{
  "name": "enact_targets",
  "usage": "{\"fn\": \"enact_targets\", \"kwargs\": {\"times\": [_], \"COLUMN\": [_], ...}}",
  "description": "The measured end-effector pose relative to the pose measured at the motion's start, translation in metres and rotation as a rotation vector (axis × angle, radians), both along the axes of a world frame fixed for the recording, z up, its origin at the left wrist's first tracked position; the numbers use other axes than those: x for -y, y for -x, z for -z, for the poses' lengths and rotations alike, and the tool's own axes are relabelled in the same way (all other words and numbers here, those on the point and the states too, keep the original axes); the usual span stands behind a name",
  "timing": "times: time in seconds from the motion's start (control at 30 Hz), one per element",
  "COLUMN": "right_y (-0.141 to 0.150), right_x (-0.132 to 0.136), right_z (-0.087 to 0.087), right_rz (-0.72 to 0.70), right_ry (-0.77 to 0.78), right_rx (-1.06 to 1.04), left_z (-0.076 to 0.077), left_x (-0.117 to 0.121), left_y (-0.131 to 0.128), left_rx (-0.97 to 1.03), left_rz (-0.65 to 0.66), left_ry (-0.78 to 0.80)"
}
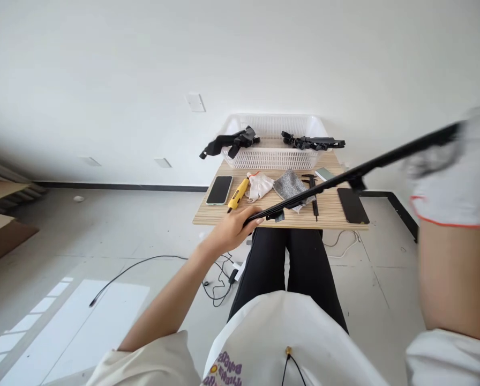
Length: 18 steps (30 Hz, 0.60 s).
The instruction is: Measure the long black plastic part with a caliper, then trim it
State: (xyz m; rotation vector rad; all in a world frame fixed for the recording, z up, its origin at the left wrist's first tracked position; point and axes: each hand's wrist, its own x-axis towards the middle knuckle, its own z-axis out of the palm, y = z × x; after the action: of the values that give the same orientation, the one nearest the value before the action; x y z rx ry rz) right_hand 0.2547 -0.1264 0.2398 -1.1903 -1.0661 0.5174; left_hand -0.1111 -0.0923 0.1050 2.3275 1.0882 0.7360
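Note:
A long, thin black plastic strip (328, 184) with small clips along its underside slants up to the right, above the table. My bare left hand (235, 228) is closed around its lower end, fingers wrapped and thumb on top. My right hand (457, 166), in a white work glove with a red hem, is raised at the far right. It is closed around the strip's upper end, though motion blurs its fingers. Beneath the strip, a grey cloth (291, 186) and a black caliper (314, 199) are partly covered by it.
On the wooden table (208, 215) lie a phone (219, 190), a yellow tool (239, 194), a white glove (259, 186), a black phone (353, 206) and a small pale-green item (324, 174). Behind, a white basket (274, 159) bears black plastic parts (314, 142). Cables (219, 289) trail over the floor.

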Motion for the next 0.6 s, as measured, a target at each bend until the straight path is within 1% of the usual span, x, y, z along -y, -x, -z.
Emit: {"fn": "enact_targets", "kwargs": {"times": [0.07, 0.1, 0.17, 0.2, 0.23, 0.33, 0.4, 0.5, 0.6], "right_y": [0.021, 0.033, 0.054, 0.062, 0.068, 0.081, 0.089, 0.103, 0.121], "right_x": [-0.005, -0.012, -0.028, -0.036, -0.044, -0.061, -0.064, -0.060, -0.049], "right_z": [0.010, 0.015, 0.027, 0.034, 0.043, 0.074, 0.095, 0.124, 0.147], "right_rz": [0.012, 0.002, -0.067, -0.114, -0.143, -0.253, -0.337, -0.418, -0.498], "right_ry": [-0.028, -0.020, 0.070, 0.121, 0.149, 0.234, 0.291, 0.354, 0.391], "right_rx": [-0.016, -0.014, -0.019, 0.006, 0.022, 0.067, 0.096, 0.095, 0.072], "left_z": [0.016, 0.023, 0.034, 0.039, 0.043, 0.054, 0.059, 0.068, 0.077], "left_x": [0.004, 0.006, 0.011, 0.014, 0.017, 0.029, 0.035, 0.043, 0.051], "left_y": [0.005, 0.006, 0.008, 0.007, 0.006, -0.002, -0.009, -0.021, -0.039], "left_rx": [0.137, 0.257, 0.521, 0.627, 0.688, 0.784, 0.847, 0.935, 1.007], "left_rz": [-0.089, -0.131, -0.152, -0.159, -0.161, -0.193, -0.216, -0.230, -0.228], "left_ry": [0.198, 0.300, 0.541, 0.633, 0.689, 0.765, 0.806, 0.848, 0.861]}}
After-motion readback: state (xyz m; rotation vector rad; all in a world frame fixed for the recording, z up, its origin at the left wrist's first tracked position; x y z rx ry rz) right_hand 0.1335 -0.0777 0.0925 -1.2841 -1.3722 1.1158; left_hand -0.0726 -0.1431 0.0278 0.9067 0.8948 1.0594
